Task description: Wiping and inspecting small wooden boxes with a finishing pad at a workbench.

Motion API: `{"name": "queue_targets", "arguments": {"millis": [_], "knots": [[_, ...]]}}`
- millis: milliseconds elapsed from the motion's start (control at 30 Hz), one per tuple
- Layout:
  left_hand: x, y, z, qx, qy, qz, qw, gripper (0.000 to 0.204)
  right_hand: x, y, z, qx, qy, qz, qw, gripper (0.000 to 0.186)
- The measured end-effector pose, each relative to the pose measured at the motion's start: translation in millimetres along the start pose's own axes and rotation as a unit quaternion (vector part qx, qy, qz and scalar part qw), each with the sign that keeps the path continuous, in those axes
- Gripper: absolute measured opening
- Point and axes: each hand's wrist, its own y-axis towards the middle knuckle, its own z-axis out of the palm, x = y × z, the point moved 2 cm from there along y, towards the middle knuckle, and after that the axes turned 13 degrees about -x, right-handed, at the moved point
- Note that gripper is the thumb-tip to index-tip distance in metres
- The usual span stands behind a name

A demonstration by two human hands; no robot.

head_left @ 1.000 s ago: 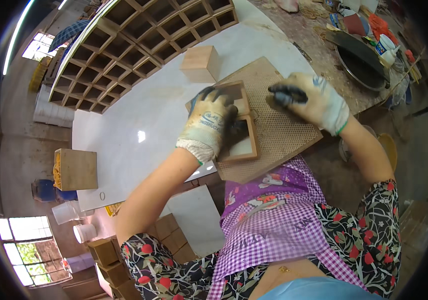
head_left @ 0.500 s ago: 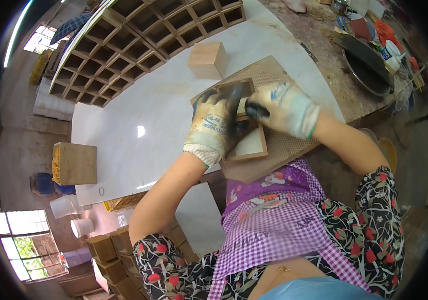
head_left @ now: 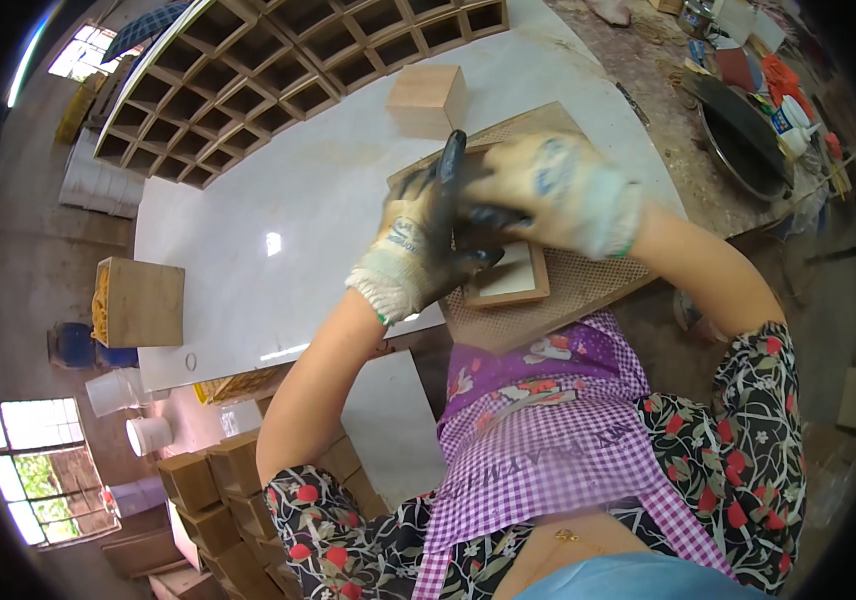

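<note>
Since a moment ago the right hand (head_left: pixel 553 190) has crossed over to meet the left hand (head_left: pixel 426 245), and both gloved hands now overlap above the small wooden frame (head_left: pixel 510 278). That frame lies on the perforated board (head_left: pixel 588 285) at the near edge of the white table (head_left: pixel 278 200). Whether either hand actually clasps anything cannot be told. A wooden block (head_left: pixel 426 98) sits just beyond.

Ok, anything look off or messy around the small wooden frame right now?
Nothing is spilled or broken. The small wooden frame lies slightly askew on the perforated brown board, which overhangs the white table edge. The left hand glove's fingers are blackened, the right hand blurred over it.
</note>
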Motion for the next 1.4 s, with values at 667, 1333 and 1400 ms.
{"name": "queue_targets", "arguments": {"millis": [667,1333,1400], "knots": [[13,-8,21,-0.029,-0.087,-0.071,0.993,0.080,-10,-14,-1,0.121,-0.100,-0.001,0.988,0.020],[2,-15,40,-0.183,-0.020,0.048,0.982,0.052,4,-89,1,-0.178,0.035,0.097,0.979,0.026],[0,-14,42,-0.173,0.001,0.062,0.983,0.051,2,-93,15,-0.176,0.083,0.106,0.975,0.023]]}}
